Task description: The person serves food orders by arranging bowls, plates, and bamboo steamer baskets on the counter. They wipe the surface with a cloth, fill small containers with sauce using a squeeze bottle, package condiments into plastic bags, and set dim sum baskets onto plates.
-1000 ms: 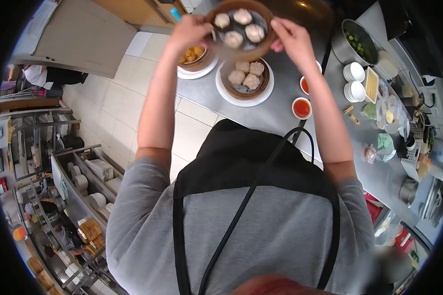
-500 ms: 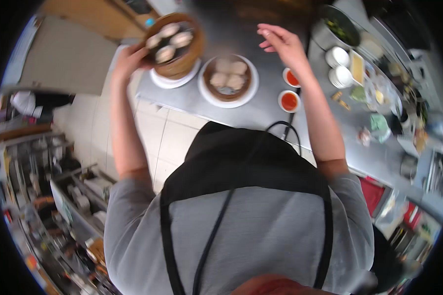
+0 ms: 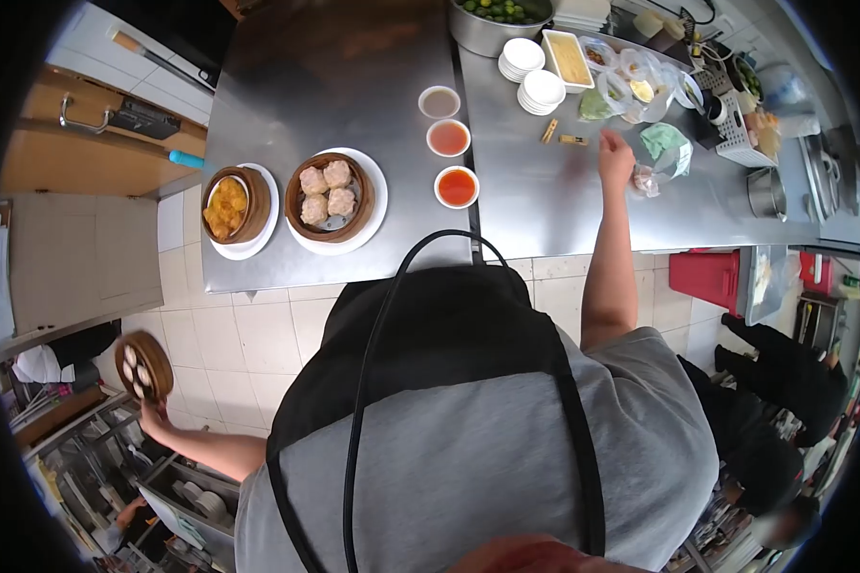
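My left hand (image 3: 153,417) is out to the far left, closed around the lower rim of a round bamboo steamer (image 3: 165,380). Several pale dumplings (image 3: 136,368) sit inside this tilted steamer. Above the right part of the steel counter, my right hand (image 3: 616,160) has its fingers curled; whether anything is in them is hidden. Nearest to it are a plastic bag (image 3: 646,181) and a green bag (image 3: 661,140). On the counter, one bamboo steamer (image 3: 294,196) of shumai rests on a white plate (image 3: 376,205). Another steamer (image 3: 254,215) with yellow food stands on a second plate (image 3: 269,224).
Three sauce cups, brown (image 3: 440,102), orange (image 3: 448,138) and red (image 3: 457,188), line the counter (image 3: 373,105). Stacked white dishes (image 3: 543,89), a pot of greens (image 3: 483,33) and a tray (image 3: 569,62) are farther right. A red bin (image 3: 702,274) and people in dark clothes (image 3: 784,372) are at the right.
The steamer of dumplings has left the counter, carried leftward and down by my left hand. A plate and steamer of yellow food now show. My right hand moved right and its fingers curled.
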`<state>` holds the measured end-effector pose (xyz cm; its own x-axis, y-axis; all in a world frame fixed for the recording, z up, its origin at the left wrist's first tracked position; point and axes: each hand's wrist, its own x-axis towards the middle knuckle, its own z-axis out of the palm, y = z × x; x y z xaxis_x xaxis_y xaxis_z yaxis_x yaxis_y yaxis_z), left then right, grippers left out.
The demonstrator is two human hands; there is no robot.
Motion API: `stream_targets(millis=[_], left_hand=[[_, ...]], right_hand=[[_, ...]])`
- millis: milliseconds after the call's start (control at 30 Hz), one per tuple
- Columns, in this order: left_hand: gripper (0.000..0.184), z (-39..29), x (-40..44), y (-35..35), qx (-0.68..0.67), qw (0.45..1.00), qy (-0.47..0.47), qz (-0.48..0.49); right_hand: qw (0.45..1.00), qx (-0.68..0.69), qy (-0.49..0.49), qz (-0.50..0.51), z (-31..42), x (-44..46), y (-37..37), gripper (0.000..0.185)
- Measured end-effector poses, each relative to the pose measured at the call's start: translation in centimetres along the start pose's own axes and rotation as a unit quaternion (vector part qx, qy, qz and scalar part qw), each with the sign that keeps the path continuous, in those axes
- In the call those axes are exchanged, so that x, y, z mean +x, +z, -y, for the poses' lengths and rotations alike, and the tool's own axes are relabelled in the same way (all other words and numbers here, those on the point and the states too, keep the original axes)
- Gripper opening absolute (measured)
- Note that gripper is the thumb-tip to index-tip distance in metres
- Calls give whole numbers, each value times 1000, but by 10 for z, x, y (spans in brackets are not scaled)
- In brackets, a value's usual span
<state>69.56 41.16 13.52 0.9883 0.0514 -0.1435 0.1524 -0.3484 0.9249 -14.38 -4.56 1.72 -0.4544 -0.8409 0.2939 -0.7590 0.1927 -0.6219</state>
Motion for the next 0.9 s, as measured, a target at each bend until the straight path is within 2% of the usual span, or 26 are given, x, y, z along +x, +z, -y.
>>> stream_targets(millis=[100, 200, 233, 300, 433, 567, 633, 767, 833, 900], left_hand=[[28, 27, 23, -53, 39, 997, -41, -59], [28, 55, 23, -67, 99, 990, -62, -74], [28, 66, 24, -64, 115, 989, -65, -71], [29, 81, 20, -44, 138, 986, -65, -61], [29, 95, 8, -10, 196, 977, -38, -70], [30, 105, -9, -12, 226, 969, -14, -101], [31, 101, -26, -26, 225, 966, 14, -124], [33, 91, -70, -72, 188, 964, 100, -160], [33, 85, -96, -80, 147, 969, 155, -124], [34, 77, -120, -75, 109, 975, 192, -39]], right_hand=[[1000, 8, 14, -2, -14, -5, -1, 18], [999, 49, -12, -3, -24, -19, 10, 24], [998, 70, -7, -5, -30, -24, 18, 29], [991, 96, -21, -89, -40, -32, 38, 29], [988, 31, -17, -150, -19, -45, 32, 35], [989, 15, -17, -146, -20, -39, 33, 39], [994, 32, 2, -102, -17, -42, 28, 36], [994, 42, -7, -105, -21, -42, 28, 37], [993, 83, -29, -82, -23, -42, 24, 38], [992, 87, -57, -76, -31, -40, 29, 39]])
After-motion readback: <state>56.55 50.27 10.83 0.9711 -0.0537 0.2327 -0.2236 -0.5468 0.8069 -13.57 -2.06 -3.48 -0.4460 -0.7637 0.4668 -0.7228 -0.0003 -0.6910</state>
